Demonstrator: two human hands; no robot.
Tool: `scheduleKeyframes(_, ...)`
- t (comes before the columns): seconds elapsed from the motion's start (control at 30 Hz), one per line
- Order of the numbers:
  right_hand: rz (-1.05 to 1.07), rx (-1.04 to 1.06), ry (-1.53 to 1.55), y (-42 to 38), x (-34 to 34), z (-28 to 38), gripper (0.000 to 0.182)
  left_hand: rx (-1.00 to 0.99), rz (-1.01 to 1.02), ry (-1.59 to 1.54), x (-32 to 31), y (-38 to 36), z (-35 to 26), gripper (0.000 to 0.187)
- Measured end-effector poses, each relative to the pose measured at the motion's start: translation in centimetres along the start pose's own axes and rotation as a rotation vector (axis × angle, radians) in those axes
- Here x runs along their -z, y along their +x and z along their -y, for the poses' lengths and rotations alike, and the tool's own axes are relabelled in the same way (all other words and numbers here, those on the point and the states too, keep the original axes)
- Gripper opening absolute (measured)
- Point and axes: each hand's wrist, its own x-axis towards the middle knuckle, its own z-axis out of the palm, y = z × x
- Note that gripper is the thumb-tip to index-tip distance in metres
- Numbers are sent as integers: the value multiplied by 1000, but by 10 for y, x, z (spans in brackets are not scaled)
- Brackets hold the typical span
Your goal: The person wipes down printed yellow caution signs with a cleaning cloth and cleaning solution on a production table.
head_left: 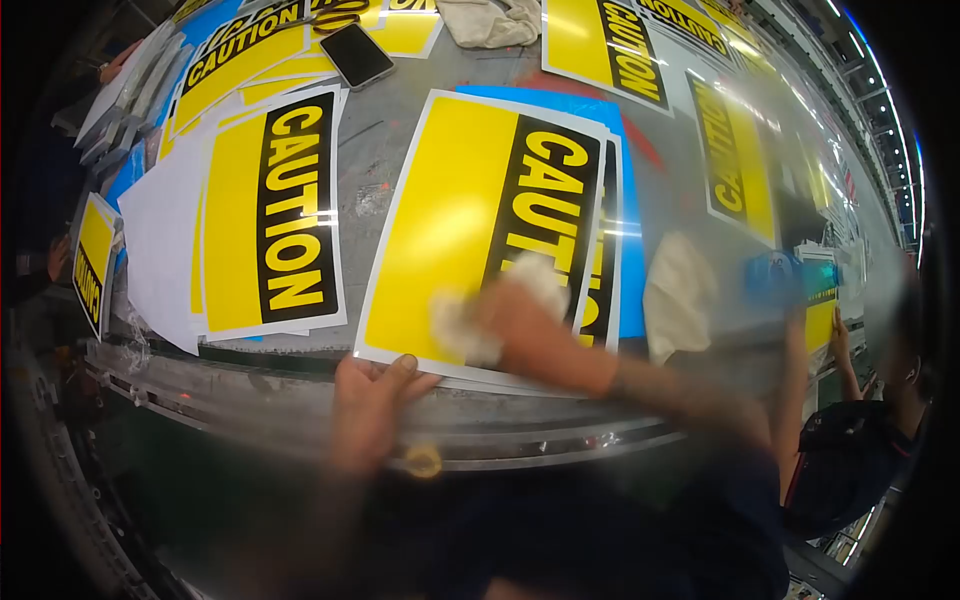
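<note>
Head view: sign [470, 210] lies on table [400, 150], near edge pinned flat by left hand [375, 395], fingers spread. Cloth [480, 310] is clutched in right hand [525, 330], blurred, pressed on sign. Phone [357, 54], second cloth [678, 295], more signs lie around.

Left hand [372, 398] flat, right hand [520, 320] blurred, clenched.
</note>
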Motion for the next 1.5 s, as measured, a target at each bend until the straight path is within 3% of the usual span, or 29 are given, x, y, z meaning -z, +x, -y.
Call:
scheduleKeyframes(0.03,80,93,100,-11,-7,24,40,18,-16,55,3,1,0,33)
scheduleKeyframes(0.13,114,177,-32,-6,-8,-14,38,28,-38,142,6,-1,4,34)
scheduleKeyframes(0.17,44,108,-122,4,7,-53,35,0,-32,112,2,-2,3,34)
scheduleKeyframes(0.2,-87,-261,66,22,38,-78,36,-35,-20,84,0,-3,1,35)
scheduleKeyframes(0.23,-228,-293,-101,32,60,-120,38,-43,-23,83,1,-3,2,35)
scheduleKeyframes(0.3,-172,-421,-230,45,106,-164,42,-59,-30,72,2,-1,6,36)
scheduleKeyframes(0.4,-199,-146,-160,10,58,-121,60,-45,-29,48,-3,-3,1,36)
scheduleKeyframes(0.43,8,-218,-33,0,47,-79,61,-40,-34,36,-6,-7,-1,36)
scheduleKeyframes(0.47,87,-128,4,-18,31,-47,61,-44,-33,24,-9,-8,-4,36)
scheduleKeyframes(0.5,59,41,56,-33,23,-19,61,-48,-27,22,-11,-6,-6,36)
scheduleKeyframes(0.53,103,81,57,-33,32,9,40,-45,-47,54,-11,-6,-4,37)
scheduleKeyframes(0.63,258,93,182,-38,49,10,40,-39,-101,119,-9,-4,1,38)
scheduleKeyframes(0.7,65,90,50,-41,43,-28,43,-53,-111,170,-12,-7,0,41)
scheduleKeyframes(0.77,-6,-47,-124,-20,65,-85,37,-67,-132,189,-11,-9,0,42)
scheduleKeyframes(0.83,-251,-244,-303,26,106,-155,33,-37,-130,182,-12,-11,2,39)
scheduleKeyframes(0.9,-235,-337,-276,44,123,-183,25,0,-175,157,-11,-11,1,33)
scheduleKeyframes(0.97,-255,-349,-400,44,102,-185,27,-72,17,160,-3,0,5,37)
scheduleKeyframes(1.0,-213,-311,-384,40,77,-181,33,-62,-4,90,-2,-1,7,37)
scheduleKeyframes(1.03,-85,-389,-227,30,63,-134,42,-90,9,12,1,0,10,37)
scheduleKeyframes(1.07,-37,-280,-91,10,47,-88,49,-74,43,-10,7,1,11,37)
scheduleKeyframes(1.1,209,-320,181,-6,40,-44,51,-47,57,-32,4,-2,3,39)
scheduleKeyframes(1.2,751,41,390,-10,60,43,54,-130,-33,-18,11,-11,-21,40)
scheduleKeyframes(1.23,499,198,596,-18,73,50,55,-178,-113,26,19,-17,-40,40)
scheduleKeyframes(1.33,197,-171,413,-38,109,28,60,-312,-195,96,76,-23,-74,40)
scheduleKeyframes(1.37,109,-136,381,-41,106,28,60,-369,-181,77,92,-22,-77,40)
scheduleKeyframes(1.43,-89,-267,245,-34,116,8,37,-387,-345,77,128,-25,-97,38)
scheduleKeyframes(1.47,-106,-426,319,-38,119,3,28,-400,-328,114,141,-21,-101,37)
scheduleKeyframes(1.5,-129,-436,311,-46,116,-10,26,-415,-321,149,154,-18,-103,37)
